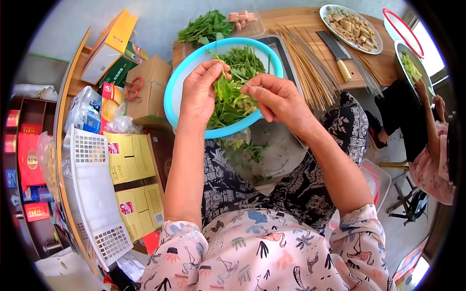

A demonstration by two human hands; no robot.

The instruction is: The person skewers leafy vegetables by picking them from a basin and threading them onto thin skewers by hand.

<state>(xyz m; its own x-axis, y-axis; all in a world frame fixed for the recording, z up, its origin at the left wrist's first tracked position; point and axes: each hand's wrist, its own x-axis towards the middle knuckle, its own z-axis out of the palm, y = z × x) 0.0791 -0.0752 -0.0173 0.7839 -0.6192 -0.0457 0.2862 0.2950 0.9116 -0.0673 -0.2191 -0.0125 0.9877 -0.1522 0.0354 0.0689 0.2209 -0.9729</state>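
My left hand [200, 87] is closed on a small bunch of leafy greens [223, 89], held above the basin. Just to its right, my right hand [274, 99] pinches a thin skewer, its tip close to the leaves; most of its length is hidden behind my hand. Under both hands is a blue-rimmed basin [171, 92] with more leafy greens and stems [247, 60] inside. To the right of the basin, many loose bamboo skewers [308, 68] lie on the wooden table.
A cleaver [335, 53] lies among the skewers, near a plate of cut food pieces [352, 29]. Behind the basin are a heap of greens [204, 28] and pink sausage pieces [241, 19]. Cartons [148, 89] stand left. Another person's hand [423, 92] is at a bowl, right.
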